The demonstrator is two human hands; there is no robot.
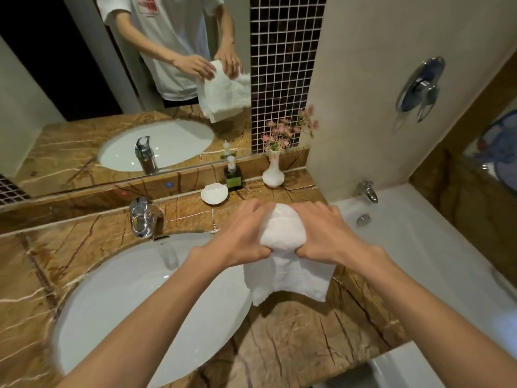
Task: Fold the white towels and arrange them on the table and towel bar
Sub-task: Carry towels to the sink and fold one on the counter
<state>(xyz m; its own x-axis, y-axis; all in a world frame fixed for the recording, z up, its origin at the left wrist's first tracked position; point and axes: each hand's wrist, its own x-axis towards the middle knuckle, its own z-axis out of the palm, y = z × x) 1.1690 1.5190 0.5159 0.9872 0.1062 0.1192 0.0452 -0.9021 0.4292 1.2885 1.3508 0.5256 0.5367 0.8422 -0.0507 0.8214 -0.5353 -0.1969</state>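
Marble counter [307,331], white towel [282,233] bunched, hanging

White towel [282,233], bunched top gripped between left hand [240,236] and right hand [327,233], hanging over brown marble counter [307,337] beside white sink [112,298]; faucet [141,217], shell dish [214,194], green pump bottle [233,176] and white vase [273,176] below the mirror [70,93]; bathtub [419,247] at right.

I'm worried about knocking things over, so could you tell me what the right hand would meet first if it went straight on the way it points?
The right hand would first meet the white towel it grips, then probably the left hand across it. Farther on stands the soap bottle, depth unclear.
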